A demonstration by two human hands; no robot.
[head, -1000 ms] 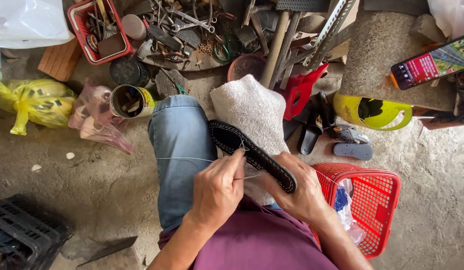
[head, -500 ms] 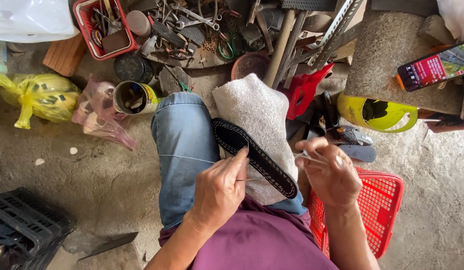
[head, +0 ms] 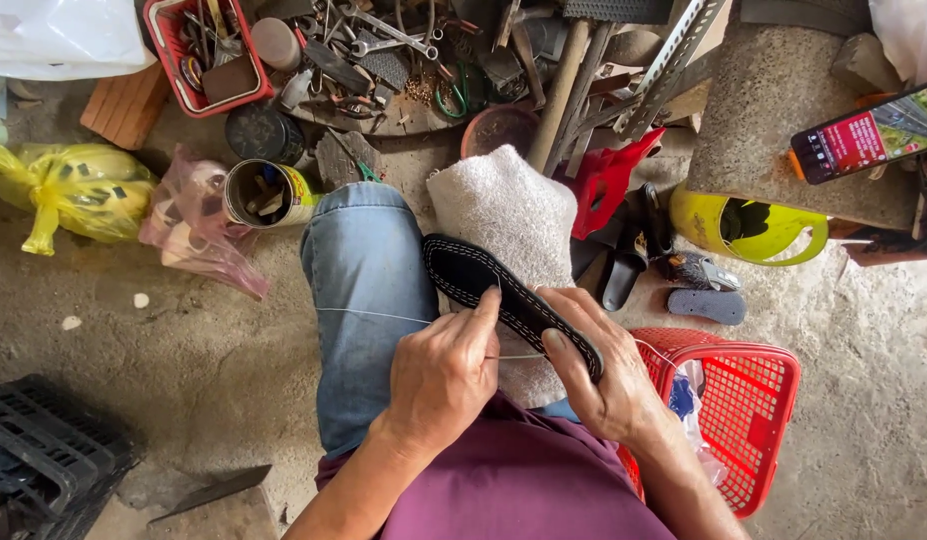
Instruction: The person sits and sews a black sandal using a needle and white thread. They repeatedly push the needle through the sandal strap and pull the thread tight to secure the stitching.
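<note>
Here the black shoe sole (head: pixel 508 300) lies across a white terry towel (head: pixel 503 215) draped over the person's right knee, its long axis running on a diagonal from the upper left, at the rounded end, down to the lower right, where it disappears under the right hand (head: pixel 608 375). That hand cups the near end from the right side, thumb laid along the sole's edge and fingers curled beneath it, so it is closed on the sole. The left hand (head: pixel 443 375) sits just left of the sole at its middle, fingers bunched and pinched at the sole's edge with the forefinger tip touching the rim; it seems to pinch the white thread (head: pixel 373 315), though whether a needle is in the pinch is too small to tell. The thread runs taut leftwards from the hands across the blue denim trouser leg (head: pixel 368 300). Both hands are about equally near the sole, one on either flank of its lower half.

The sole looks like matt rubber, flat and narrow, with a row of pale stitches following its border. The towel is nubbly and thick. To the right a red plastic mesh basket (head: pixel 753 400) stands on the rough concrete floor (head: pixel 193 360); ahead are a tin can (head: pixel 268 195) holding small tools, a red tray (head: pixel 178 60) of metal hardware, and a yellow plastic bag (head: pixel 78 190).
</note>
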